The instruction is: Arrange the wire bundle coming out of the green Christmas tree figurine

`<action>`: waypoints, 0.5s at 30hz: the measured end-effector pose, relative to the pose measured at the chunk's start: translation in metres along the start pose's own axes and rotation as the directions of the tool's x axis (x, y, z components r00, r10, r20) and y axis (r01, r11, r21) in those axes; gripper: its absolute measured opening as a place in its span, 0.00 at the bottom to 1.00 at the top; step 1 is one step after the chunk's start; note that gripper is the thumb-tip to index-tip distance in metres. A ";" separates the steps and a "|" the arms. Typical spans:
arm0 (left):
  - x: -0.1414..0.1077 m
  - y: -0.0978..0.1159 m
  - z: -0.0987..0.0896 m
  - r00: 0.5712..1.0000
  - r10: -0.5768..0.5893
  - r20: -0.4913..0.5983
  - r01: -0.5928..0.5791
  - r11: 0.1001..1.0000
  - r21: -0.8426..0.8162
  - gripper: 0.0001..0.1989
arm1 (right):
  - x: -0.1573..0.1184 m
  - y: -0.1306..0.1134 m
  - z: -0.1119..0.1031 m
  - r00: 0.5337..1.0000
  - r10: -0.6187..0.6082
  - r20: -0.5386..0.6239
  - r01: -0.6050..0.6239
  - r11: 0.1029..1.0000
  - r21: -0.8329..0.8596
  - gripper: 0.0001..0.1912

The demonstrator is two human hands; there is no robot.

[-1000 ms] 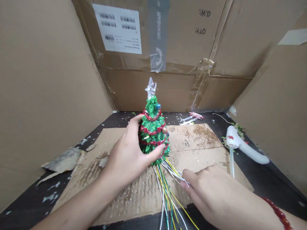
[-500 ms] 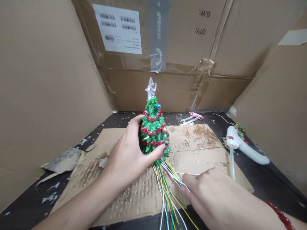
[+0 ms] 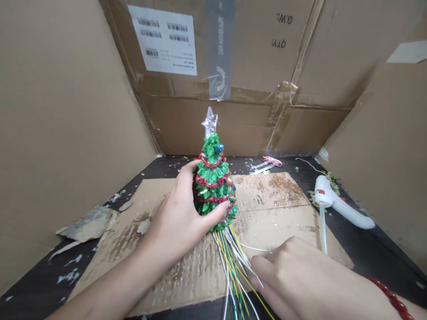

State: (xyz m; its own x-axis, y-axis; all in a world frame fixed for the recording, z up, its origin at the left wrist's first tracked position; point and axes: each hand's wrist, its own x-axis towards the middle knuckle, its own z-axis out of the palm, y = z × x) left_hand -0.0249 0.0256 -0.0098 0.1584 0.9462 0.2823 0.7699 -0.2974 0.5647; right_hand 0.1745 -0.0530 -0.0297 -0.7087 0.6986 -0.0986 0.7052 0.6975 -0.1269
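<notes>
Two hands are at the work: the left hand (image 3: 176, 213) wraps around the green tree (image 3: 213, 186) with fingers spread on its side, while the right hand (image 3: 293, 275) curves low at the wires (image 3: 231, 266) fanning from the tree's base, whether pinching them cannot be told. The tree stands upright on a cardboard sheet (image 3: 273, 222), with a glue gun (image 3: 328, 200) off to the right.

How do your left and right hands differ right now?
The left hand wraps the lower tiers of the Christmas tree, while the right hand sits lower, at the bundle of coloured wires beneath it. Only the right wrist wears a red beaded bracelet. Both hands are bare.
</notes>
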 end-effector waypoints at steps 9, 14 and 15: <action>-0.002 0.003 0.001 1.000 -0.008 -0.026 0.007 0.999 -0.043 0.34 | 0.001 0.002 0.005 0.999 -0.045 0.008 0.045 0.999 0.016 0.08; -0.001 0.001 -0.001 0.999 -0.029 0.026 0.029 1.000 -0.012 0.36 | 0.000 0.003 0.010 0.998 -0.039 -0.055 0.040 0.999 0.027 0.06; -0.001 0.000 -0.002 0.999 -0.031 0.032 0.031 0.999 -0.007 0.36 | 0.000 0.003 0.009 0.998 -0.032 -0.047 0.033 0.999 0.036 0.06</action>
State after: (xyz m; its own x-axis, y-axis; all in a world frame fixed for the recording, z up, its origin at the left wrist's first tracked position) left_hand -0.0259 0.0246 -0.0087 0.1543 0.9584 0.2399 0.7699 -0.2688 0.5788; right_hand 0.1763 -0.0521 -0.0393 -0.7289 0.6829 -0.0483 0.6801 0.7143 -0.1652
